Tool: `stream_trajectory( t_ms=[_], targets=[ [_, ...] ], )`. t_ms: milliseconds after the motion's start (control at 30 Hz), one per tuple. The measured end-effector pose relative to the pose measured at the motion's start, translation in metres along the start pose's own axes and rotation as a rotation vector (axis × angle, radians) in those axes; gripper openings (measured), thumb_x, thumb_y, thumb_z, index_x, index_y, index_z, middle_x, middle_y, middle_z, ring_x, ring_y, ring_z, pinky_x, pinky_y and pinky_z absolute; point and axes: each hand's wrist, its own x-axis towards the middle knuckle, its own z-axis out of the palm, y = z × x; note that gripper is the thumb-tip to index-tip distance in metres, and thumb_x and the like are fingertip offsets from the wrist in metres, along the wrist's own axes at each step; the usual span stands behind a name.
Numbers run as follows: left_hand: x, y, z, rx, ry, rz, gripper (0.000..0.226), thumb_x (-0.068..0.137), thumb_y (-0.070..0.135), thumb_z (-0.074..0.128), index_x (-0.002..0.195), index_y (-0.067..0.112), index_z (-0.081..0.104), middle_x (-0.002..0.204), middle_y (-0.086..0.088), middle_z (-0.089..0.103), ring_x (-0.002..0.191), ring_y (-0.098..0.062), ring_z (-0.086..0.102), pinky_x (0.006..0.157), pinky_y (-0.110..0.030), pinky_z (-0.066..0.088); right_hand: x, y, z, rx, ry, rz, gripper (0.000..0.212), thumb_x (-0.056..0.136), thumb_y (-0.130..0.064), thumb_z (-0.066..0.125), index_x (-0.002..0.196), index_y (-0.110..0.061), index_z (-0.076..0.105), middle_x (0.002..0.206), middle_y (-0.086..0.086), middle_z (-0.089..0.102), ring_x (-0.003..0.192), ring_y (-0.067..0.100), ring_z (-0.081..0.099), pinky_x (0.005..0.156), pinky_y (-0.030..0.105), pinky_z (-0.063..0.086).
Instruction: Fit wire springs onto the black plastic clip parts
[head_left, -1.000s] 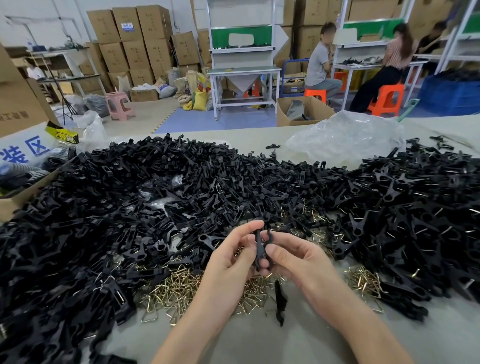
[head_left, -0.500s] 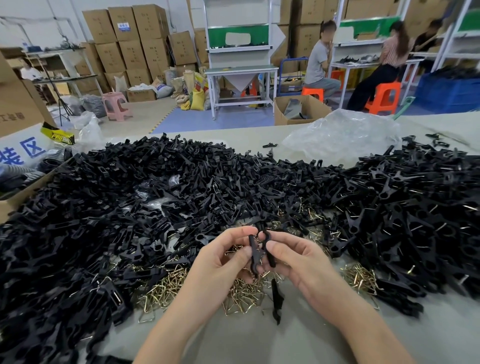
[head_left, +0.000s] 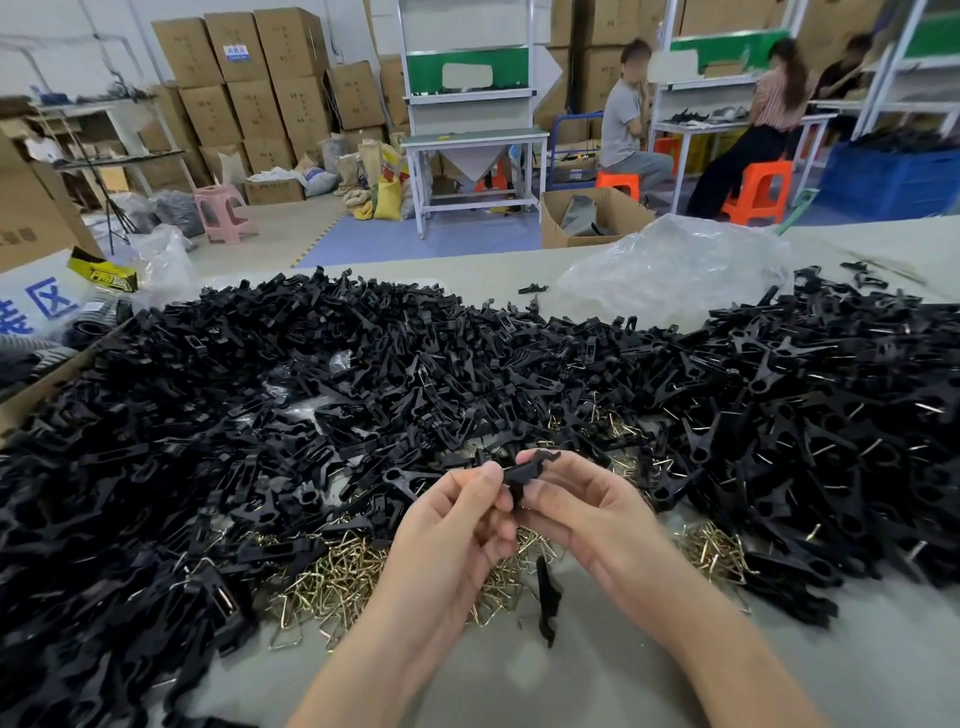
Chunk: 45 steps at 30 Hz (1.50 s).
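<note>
As left hand (head_left: 451, 525), right hand (head_left: 589, 514) pinch, clip part (head_left: 524, 472) tilted, previously upright

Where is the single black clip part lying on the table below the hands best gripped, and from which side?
Probably pinch the lone clip part at mid-length from above, across its narrow width: it lies lengthwise toward the person, with bare table beside it.

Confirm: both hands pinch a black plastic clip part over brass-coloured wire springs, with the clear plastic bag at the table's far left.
Wrong side: the head view shows the clear plastic bag at the table's far right. The left hand and right hand pinch the black plastic clip part over the brass-coloured wire springs.
</note>
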Motion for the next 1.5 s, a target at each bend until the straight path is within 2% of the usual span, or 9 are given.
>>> stream_trajectory(
  t_ms=[267,433,667,933,1067,1233,1367,1433,1500],
  targets=[
    [0.0030,-0.0005,-0.0039,-0.018,0.059,0.098,0.013,0.074,0.031,0.074,0.074,0.018,0.074,0.075,-0.004,0.066,0.061,-0.009,0.058,0.058,-0.021,0.053,0.0015,-0.0001,0.0003,0.035,0.045,0.001,0.023,0.078,-0.015,0.076,0.101,-0.017,0.080,0.108,0.014,0.075,0.100,0.023,0.073,0.082,0.026,0.059],
    [0.0029,-0.0041,0.0003,0.057,0.093,0.095,0.024,0.077,0.028,0.071,0.087,0.007,0.064,0.074,-0.006,0.066,0.059,-0.010,0.056,0.057,-0.022,0.051,0.0006,-0.0010,0.0002,0.028,0.052,-0.008,0.019,0.079,-0.017,0.076,0.098,-0.019,0.080,0.105,0.011,0.076,0.099,0.022,0.074,0.083,0.026,0.059],
    [0.0034,-0.0042,0.0011,0.043,0.092,0.143,0.022,0.079,0.027,0.068,0.086,0.007,0.061,0.072,-0.004,0.064,0.059,-0.010,0.057,0.056,-0.021,0.051,-0.0002,-0.0016,-0.0003,0.020,0.040,-0.009,0.020,0.081,-0.018,0.076,0.101,-0.020,0.079,0.107,0.011,0.076,0.102,0.024,0.074,0.084,0.026,0.059],
    [0.0048,-0.0084,-0.0017,0.136,0.105,0.147,0.032,0.073,0.037,0.074,0.083,0.008,0.066,0.070,-0.006,0.064,0.058,-0.012,0.055,0.059,-0.023,0.050,0.0010,-0.0004,-0.0003,0.003,0.041,-0.020,0.024,0.077,-0.027,0.086,0.099,-0.024,0.079,0.107,0.009,0.077,0.102,0.023,0.074,0.084,0.026,0.059],
    [0.0052,-0.0093,-0.0032,0.203,0.121,0.149,0.041,0.068,0.046,0.074,0.081,0.009,0.066,0.070,-0.006,0.064,0.059,-0.012,0.056,0.059,-0.024,0.048,0.0010,-0.0009,-0.0010,-0.017,0.033,-0.027,0.046,0.065,-0.042,0.094,0.105,-0.024,0.079,0.108,0.010,0.077,0.101,0.023,0.074,0.083,0.025,0.058],
    [0.0048,-0.0054,-0.0045,0.194,0.047,0.072,0.025,0.074,0.041,0.071,0.065,0.018,0.069,0.064,-0.006,0.060,0.054,-0.012,0.053,0.056,-0.024,0.047,-0.0018,-0.0034,-0.0007,0.006,-0.028,-0.013,0.040,0.076,-0.025,0.079,0.116,-0.021,0.077,0.105,0.012,0.074,0.088,0.019,0.070,0.079,0.027,0.058],
    [0.0033,-0.0054,-0.0013,0.176,0.024,0.021,0.035,0.080,0.037,0.067,0.084,0.003,0.066,0.066,-0.007,0.060,0.053,-0.013,0.052,0.052,-0.022,0.046,-0.0037,-0.0042,0.0032,0.043,-0.025,-0.007,0.028,0.079,-0.019,0.072,0.106,-0.014,0.079,0.106,0.015,0.073,0.089,0.023,0.072,0.083,0.033,0.061],
    [0.0008,-0.0065,-0.0010,0.303,0.030,0.085,0.039,0.084,0.045,0.064,0.092,0.007,0.067,0.071,-0.004,0.064,0.056,-0.015,0.055,0.053,-0.023,0.047,-0.0044,-0.0058,0.0036,0.088,-0.038,-0.027,0.022,0.083,-0.015,0.072,0.103,-0.009,0.077,0.106,0.019,0.073,0.089,0.026,0.073,0.084,0.034,0.060],
    [-0.0036,-0.0072,-0.0069,0.613,0.053,0.260,0.030,0.090,0.057,0.055,0.098,0.030,0.066,0.076,0.002,0.067,0.060,-0.014,0.059,0.055,-0.023,0.048,-0.0035,-0.0089,0.0026,0.095,-0.009,-0.046,0.018,0.084,-0.018,0.071,0.099,-0.012,0.078,0.109,0.016,0.074,0.096,0.024,0.072,0.086,0.032,0.060]
  ],
)
